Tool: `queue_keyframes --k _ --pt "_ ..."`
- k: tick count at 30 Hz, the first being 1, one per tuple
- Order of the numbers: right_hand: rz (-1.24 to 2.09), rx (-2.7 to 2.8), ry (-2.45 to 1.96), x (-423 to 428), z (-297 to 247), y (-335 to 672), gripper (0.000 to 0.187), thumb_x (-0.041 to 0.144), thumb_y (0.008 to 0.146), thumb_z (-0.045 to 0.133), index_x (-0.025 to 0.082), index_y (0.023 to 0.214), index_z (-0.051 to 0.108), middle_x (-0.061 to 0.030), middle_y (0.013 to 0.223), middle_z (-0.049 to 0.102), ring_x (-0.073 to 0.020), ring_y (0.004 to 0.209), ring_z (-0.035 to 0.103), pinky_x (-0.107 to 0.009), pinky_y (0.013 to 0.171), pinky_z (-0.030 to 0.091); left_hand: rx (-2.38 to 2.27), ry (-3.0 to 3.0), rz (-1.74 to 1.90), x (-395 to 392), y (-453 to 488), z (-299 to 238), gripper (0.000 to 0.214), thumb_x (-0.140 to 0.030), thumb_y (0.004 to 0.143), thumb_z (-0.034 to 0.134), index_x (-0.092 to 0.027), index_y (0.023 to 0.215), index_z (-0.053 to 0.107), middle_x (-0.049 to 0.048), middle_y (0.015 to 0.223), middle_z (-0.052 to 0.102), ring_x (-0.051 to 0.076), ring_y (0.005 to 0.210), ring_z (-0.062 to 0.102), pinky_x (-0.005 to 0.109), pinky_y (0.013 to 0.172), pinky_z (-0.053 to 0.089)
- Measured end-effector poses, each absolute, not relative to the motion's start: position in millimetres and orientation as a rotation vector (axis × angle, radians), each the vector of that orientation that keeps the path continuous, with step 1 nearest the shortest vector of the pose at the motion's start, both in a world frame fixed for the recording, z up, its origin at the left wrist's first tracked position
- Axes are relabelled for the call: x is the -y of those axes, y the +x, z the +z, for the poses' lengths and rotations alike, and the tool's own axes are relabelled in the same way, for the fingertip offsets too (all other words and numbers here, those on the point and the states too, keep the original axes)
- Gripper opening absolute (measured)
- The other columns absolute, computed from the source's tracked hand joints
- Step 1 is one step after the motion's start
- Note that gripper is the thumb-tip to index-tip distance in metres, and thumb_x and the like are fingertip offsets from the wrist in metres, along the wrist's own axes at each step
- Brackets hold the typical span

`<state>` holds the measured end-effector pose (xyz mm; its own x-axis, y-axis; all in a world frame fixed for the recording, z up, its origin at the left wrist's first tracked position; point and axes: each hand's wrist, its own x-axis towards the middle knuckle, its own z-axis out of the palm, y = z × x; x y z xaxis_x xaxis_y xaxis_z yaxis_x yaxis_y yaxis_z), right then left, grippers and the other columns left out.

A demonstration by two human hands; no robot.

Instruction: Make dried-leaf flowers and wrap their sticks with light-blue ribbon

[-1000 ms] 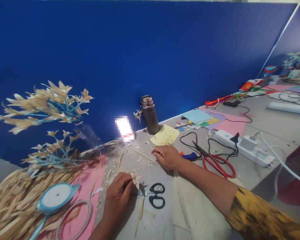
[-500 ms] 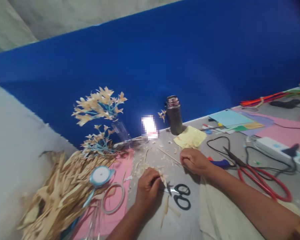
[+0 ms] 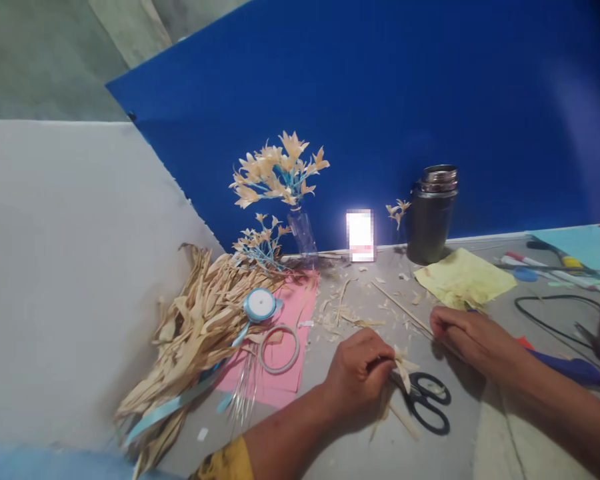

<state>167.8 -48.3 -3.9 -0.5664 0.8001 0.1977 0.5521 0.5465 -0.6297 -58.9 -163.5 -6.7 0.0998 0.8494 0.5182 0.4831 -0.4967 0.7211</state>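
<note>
My left hand (image 3: pixel 363 367) is closed in a pinch, with a small pale husk flower (image 3: pixel 404 368) sticking out at its fingertips. Black-handled scissors (image 3: pixel 430 402) lie just beside that hand, their blades mostly covered. My right hand (image 3: pixel 467 337) is also closed, fingers curled down near the table. A thin straw-coloured stick (image 3: pixel 400 307) runs up to its fingers; whether they grip it I cannot make out. Scattered husk scraps (image 3: pixel 353 319) lie on the grey table between and beyond the hands.
Dried corn husks (image 3: pixel 195 333) are heaped at left beside a ribbon spool (image 3: pixel 260 305), a tape ring (image 3: pixel 279 349) and pink paper (image 3: pixel 293 383). Husk flowers (image 3: pixel 280 167) stand behind. A dark flask (image 3: pixel 433 217), yellow paper (image 3: pixel 465 275) and blue-handled pliers (image 3: pixel 567 367) are at right.
The view has swung left and closer, so things appear farther right. The left hand has turned, and the pale husk flower at its fingertips now shows more. The right hand stays closed.
</note>
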Motion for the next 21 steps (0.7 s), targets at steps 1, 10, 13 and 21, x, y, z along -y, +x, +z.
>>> queue_keyframes --k 1,10,13,21 --pt "0.706 2.314 -1.099 49 -5 167 0.019 0.021 0.081 0.042 0.026 0.071 0.058 0.0022 0.057 0.061 -0.0196 0.055 0.055 -0.029 0.054 0.037 -1.302 2.016 1.343 166 -57 -7 0.014 -0.01 0.083 0.063 -0.019 0.085 0.073 0.0056 0.077 0.066 0.016 0.074 0.061 0.027 0.069 0.048" --pt "0.604 2.343 -1.143 47 -6 169 0.025 0.023 0.083 0.042 0.027 0.077 0.065 -0.0001 0.065 0.068 -0.0226 0.063 0.062 -0.032 0.058 0.041 -1.219 2.035 1.328 168 -53 -11 0.014 -0.008 0.08 0.064 -0.018 0.084 0.074 0.0053 0.075 0.066 0.015 0.072 0.061 0.025 0.068 0.049" --pt "0.586 2.371 -1.146 46 -6 168 0.023 0.024 0.082 0.043 0.027 0.074 0.064 -0.0003 0.069 0.07 -0.0228 0.067 0.064 -0.032 0.06 0.042 -1.226 2.044 1.3 168 -55 -9 0.014 -0.009 0.082 0.063 -0.018 0.083 0.073 0.0055 0.075 0.066 0.016 0.073 0.061 0.025 0.067 0.049" --pt "0.531 2.245 -1.014 50 6 164 0.025 0.026 0.08 0.044 0.024 0.072 0.068 -0.0027 0.072 0.072 -0.0216 0.072 0.066 -0.031 0.067 0.047 -1.034 2.152 1.284 180 -43 -5 0.014 -0.014 0.088 0.061 -0.016 0.09 0.074 0.0089 0.079 0.069 0.016 0.073 0.064 0.025 0.067 0.052"
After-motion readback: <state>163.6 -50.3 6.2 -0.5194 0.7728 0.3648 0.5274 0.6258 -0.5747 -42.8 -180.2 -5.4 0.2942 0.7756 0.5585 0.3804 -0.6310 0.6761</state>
